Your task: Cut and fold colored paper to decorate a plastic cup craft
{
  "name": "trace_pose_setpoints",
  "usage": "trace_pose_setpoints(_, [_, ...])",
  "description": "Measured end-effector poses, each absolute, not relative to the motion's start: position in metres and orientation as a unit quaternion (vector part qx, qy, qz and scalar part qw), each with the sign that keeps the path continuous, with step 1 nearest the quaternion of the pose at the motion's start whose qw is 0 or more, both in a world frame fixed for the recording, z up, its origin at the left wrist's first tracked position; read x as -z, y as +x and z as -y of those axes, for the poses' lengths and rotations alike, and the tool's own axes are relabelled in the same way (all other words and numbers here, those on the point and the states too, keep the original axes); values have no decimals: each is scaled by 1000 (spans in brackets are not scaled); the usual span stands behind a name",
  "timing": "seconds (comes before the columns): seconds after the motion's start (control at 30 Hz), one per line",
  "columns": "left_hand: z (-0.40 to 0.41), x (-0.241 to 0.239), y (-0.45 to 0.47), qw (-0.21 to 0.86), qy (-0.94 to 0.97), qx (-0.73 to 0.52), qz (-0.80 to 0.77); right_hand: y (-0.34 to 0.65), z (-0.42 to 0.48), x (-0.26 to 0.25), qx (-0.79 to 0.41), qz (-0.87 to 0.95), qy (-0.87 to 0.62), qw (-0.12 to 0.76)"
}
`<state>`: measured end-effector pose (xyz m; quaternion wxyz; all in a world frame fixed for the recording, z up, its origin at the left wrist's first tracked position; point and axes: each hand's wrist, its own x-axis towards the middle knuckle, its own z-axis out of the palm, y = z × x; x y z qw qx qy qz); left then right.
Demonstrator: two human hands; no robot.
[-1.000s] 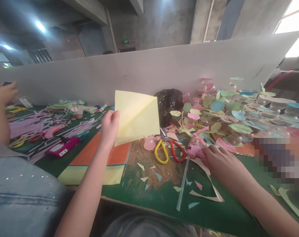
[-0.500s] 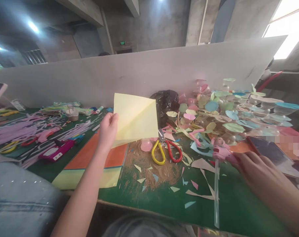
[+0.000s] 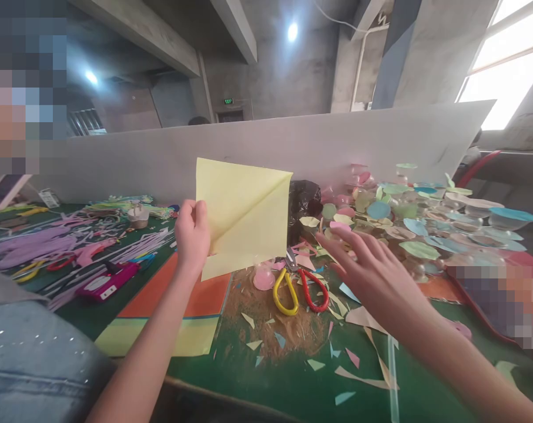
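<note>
My left hand (image 3: 193, 235) is closed on the left edge of a creased sheet of pale yellow paper (image 3: 246, 208), held up off the table. To the right of the sheet, my right hand (image 3: 372, 264) hangs in the air with its fingers stretched and apart, holding nothing. Under my right forearm lies the pink glue gun, mostly hidden, with a clear glue stick (image 3: 393, 376) showing below. Scissors (image 3: 299, 288) with one yellow and one red handle rest beneath the paper, beside a small pink cup (image 3: 264, 277).
Orange and yellow sheets (image 3: 156, 338) lie at the table's front left. Paper scraps (image 3: 315, 365) litter the middle. Many clear cups with coloured paper petals (image 3: 418, 249) crowd the back right. A magenta device (image 3: 110, 282) and purple strips (image 3: 46, 249) are on the left, near another person.
My right hand has let go of the pink glue gun and moved left and up towards the paper. The yellow sheet stays in my left hand. The camera has tilted up slightly.
</note>
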<state>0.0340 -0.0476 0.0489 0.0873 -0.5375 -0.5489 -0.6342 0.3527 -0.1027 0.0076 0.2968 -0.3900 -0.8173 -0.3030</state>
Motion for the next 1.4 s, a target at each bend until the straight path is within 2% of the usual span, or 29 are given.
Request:
trace_pose_setpoints(0.1, [42,-55,36,80,-553,632,538,319,81,-19,336,812,-370,301])
trace_pose_setpoints(0.3, [38,-56,49,68,-633,584,503,296,67,-14,323,765,-354,431])
trace_pose_setpoints(0.47, [40,-52,66,73,-666,551,498,307,72,-12,304,744,-345,485])
trace_pose_setpoints(0.7, [25,-42,76,-1,-671,565,480,331,66,-15,316,792,-297,430])
trace_pose_setpoints(0.87, [8,-32,61,-76,-646,595,472,339,50,-7,283,801,-292,440])
trace_pose_setpoints(1.0, [1,-23,52,-179,-647,588,450,339,40,-2,188,784,-316,500])
trace_pose_setpoints(1.13, [3,-20,51,-324,-620,581,414,335,34,5,31,731,-402,550])
trace_pose_setpoints(1.3, [5,-18,54,-354,-623,596,362,331,34,10,-182,660,-418,597])
trace_pose_setpoints(1.4, [5,-16,57,-380,-622,601,328,329,34,11,-271,606,-426,614])
